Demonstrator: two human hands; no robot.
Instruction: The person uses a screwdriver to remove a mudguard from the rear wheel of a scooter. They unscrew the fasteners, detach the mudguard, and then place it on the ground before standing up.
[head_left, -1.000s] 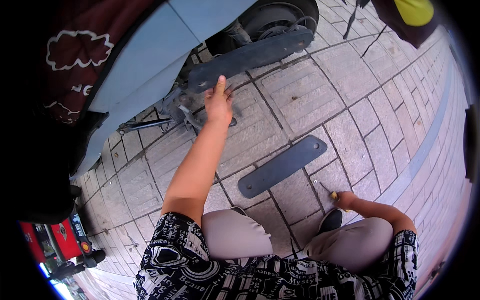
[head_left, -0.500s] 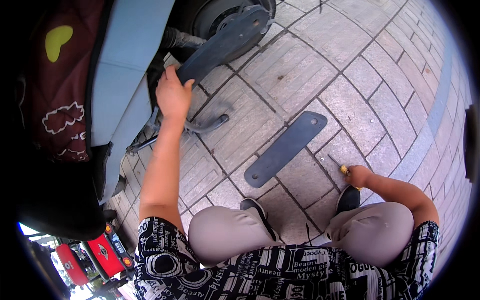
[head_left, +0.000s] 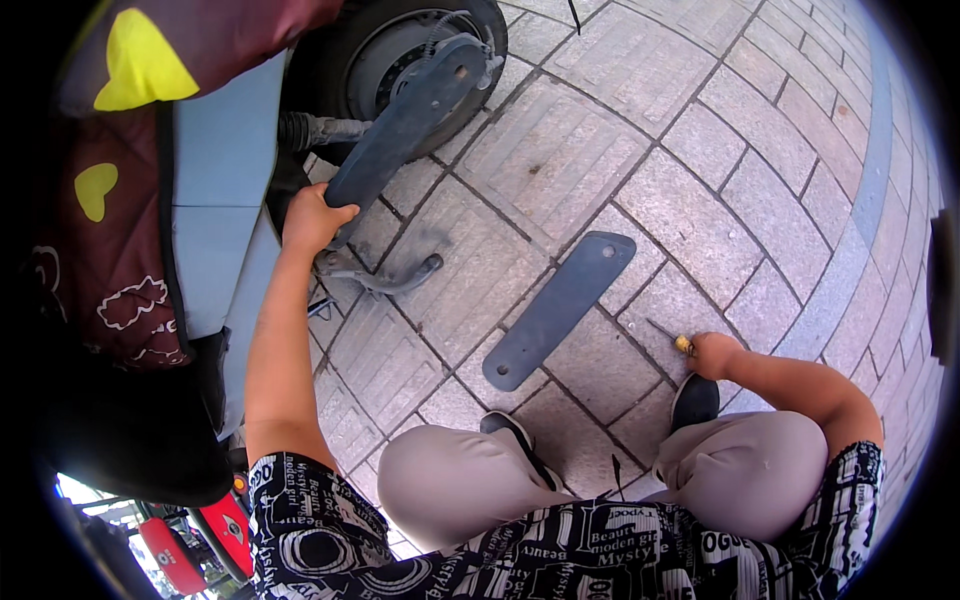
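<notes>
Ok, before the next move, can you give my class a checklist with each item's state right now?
1. Left hand at the near end of the dark cover beside the wheel: ok.
2. Right hand holding the yellow-handled tool: ok.
3. Tool tip at that cover: not ok; it is over the paving, well apart from it.
4. Loose dark plate lying on the paving, untouched by either hand: ok.
5. Cover firmly fastened: cannot tell; its mounting is not clear from this view.
</notes>
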